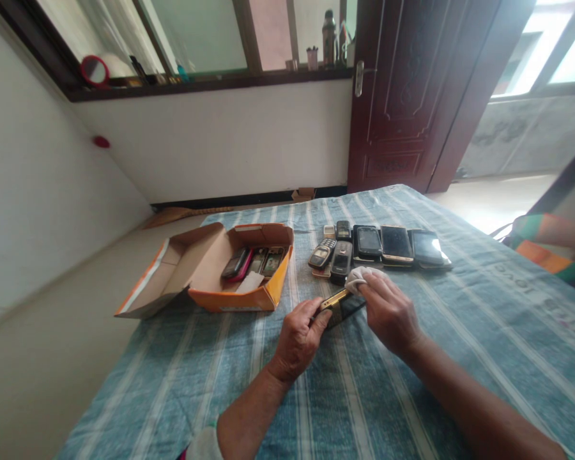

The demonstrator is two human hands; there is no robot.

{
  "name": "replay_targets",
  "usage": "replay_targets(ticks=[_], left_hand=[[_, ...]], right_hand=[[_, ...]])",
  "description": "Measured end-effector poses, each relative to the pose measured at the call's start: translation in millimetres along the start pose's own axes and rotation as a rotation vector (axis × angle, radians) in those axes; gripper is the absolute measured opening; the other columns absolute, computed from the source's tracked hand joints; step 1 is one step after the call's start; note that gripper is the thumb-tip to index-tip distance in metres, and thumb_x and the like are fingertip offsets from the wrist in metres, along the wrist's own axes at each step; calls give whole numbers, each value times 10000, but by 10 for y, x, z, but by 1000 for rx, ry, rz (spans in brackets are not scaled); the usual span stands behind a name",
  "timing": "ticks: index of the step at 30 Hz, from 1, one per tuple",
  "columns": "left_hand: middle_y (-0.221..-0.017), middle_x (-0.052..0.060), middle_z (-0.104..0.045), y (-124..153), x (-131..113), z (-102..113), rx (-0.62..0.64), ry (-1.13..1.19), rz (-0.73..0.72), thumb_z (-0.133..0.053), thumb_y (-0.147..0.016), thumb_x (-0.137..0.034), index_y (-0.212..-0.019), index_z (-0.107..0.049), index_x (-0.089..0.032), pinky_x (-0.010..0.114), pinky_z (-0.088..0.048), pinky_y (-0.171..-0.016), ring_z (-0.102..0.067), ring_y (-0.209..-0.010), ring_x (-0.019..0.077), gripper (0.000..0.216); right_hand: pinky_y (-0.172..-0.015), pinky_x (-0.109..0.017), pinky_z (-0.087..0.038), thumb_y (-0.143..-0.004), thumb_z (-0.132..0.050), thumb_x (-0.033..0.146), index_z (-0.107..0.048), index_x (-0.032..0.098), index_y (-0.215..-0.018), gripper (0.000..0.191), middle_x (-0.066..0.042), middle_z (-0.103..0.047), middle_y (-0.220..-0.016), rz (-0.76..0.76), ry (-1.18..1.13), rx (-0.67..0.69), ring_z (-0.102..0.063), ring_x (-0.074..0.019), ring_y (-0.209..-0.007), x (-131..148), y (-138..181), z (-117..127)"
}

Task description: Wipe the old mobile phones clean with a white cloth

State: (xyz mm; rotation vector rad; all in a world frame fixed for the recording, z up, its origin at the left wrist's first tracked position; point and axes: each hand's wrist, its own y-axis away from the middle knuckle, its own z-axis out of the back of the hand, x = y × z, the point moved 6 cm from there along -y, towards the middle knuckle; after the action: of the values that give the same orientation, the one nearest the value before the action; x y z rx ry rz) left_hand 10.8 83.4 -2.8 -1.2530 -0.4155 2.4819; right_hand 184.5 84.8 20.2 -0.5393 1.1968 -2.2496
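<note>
My left hand (299, 335) grips one end of a dark mobile phone (347, 309) with a gold edge, held tilted above the bed cover. My right hand (391, 308) is closed on a bunched white cloth (362, 277), which touches the phone's far end. Just beyond lie several old phones: a keypad phone (322, 253), a dark slider-like phone (341, 259), a black touchscreen phone (368, 241), a gold-framed smartphone (396, 244) and another smartphone (428, 248). Some of these rest on other phones.
An open orange cardboard box (234, 300) to the left holds several phones and a piece of white paper (250, 282). Blue striped cloth (220, 390) covers the surface beneath. Behind stand a white wall, a brown door (407, 96) and a window sill with a flask (329, 38).
</note>
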Motion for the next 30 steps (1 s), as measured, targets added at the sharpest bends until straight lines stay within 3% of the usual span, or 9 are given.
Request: replay_targets(ticks=[13,23,30], left_hand=[[-993,72,-705,4,21,-37,59,69,40,-524,-916,-322,-1086,-646,-160,306,-530,-838,-662,-925,203,265],[-860,64,-683,27,-97,-10,20,-44,-104,-527,-910,-321,-1042,-657,-163,302,-527,-744,-635,-796,186,244],[-824,87,-678,62,-191,-31,18,-138,-258,-525,-921,-308,-1040,-650,-131,295,-521,-694,-617,-761,191,248]], right_hand=[[-991,-457,-507,-925,-448,76,-695,115,-979,256,-158,-680,-1107,140,-98,25,-578,-283,-1179,384,82,-58],[-922,-412,-522,-924,-431,98,-696,157,-939,273,-117,-694,-991,-2,-67,15,-624,-238,-1039,56,-45,29],[-784,-332,-504,-896,-434,92,-683,174,-822,272,-88,-671,-879,-89,-55,113,-612,-208,-847,-18,-97,40]])
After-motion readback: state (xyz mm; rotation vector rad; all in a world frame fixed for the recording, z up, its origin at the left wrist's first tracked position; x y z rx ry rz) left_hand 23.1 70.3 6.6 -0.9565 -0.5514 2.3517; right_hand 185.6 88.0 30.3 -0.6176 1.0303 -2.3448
